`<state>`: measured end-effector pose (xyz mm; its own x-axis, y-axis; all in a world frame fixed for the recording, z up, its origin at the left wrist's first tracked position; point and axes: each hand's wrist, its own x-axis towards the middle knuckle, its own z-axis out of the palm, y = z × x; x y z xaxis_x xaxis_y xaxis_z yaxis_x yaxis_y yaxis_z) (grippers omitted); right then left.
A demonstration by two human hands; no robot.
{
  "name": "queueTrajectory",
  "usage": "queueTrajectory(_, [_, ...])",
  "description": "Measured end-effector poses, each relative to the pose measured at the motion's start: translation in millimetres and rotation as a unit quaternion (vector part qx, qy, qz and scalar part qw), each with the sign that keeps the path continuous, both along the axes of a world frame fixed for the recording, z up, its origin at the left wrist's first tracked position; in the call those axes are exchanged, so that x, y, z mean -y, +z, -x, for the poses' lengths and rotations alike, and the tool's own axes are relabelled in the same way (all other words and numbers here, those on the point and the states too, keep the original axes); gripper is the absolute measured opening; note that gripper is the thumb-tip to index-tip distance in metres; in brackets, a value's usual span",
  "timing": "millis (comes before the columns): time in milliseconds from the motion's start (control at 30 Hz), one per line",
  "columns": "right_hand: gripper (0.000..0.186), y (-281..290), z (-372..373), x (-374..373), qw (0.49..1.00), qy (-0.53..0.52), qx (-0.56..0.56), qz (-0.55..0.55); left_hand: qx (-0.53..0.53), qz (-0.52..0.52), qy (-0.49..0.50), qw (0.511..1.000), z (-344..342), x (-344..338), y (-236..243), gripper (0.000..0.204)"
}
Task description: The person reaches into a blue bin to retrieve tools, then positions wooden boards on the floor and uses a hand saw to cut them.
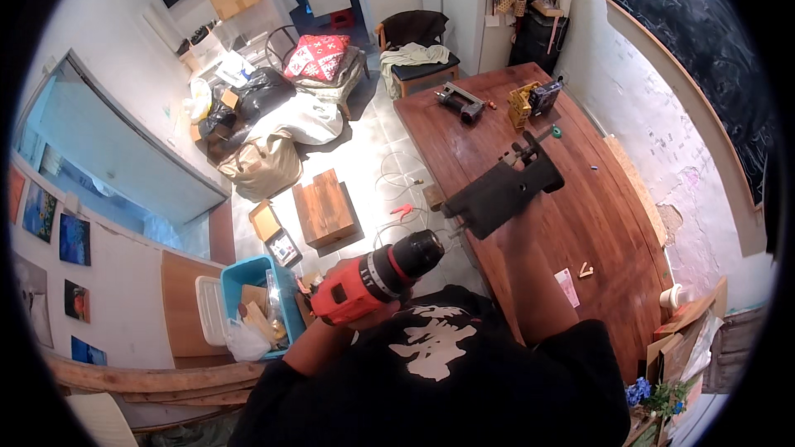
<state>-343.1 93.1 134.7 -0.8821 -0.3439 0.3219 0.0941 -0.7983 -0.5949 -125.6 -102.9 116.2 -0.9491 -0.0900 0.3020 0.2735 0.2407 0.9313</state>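
My left hand (378, 315) is wrapped round a red cordless drill (352, 288) with a black chuck, held low in front of me and pointing up to the right. Over the near left part of the wooden table, my right hand (528, 228) grips a dark, blocky tool (507, 197) with metal parts at both ends; its exact kind is unclear. That tool hides most of the right fingers. At the table's far end lies a nail gun (462, 104). Beside it stand a yellow box (521, 106) and a dark blue box (544, 98).
The wooden table (596, 232) fills the right side. A pink paper slip (567, 287) and small wooden pieces (586, 270) lie on it. On the floor are a wooden block (325, 209), a blue bin (240, 273), bags (263, 167) and a loose cable (381, 174). A chair (416, 54) stands behind.
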Motion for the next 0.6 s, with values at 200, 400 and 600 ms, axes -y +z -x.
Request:
queueTrajectory(200, [0.029,-2.3,9.6,-9.2,0.995,-0.074,-0.049,-0.04,0.015,0.279,0.072,0.957,3.3,9.2,11.4,0.036])
queueTrajectory(400, [0.027,-17.9,11.3,-10.6,0.995,-0.063,-0.081,-0.013,0.056,0.289,0.053,0.954,1.1,15.3,6.1,0.035])
queueTrajectory(600, [0.027,-23.9,15.7,-16.6,0.993,-0.044,-0.09,-0.059,0.004,0.308,0.123,0.943,2.7,2.2,15.1,0.041])
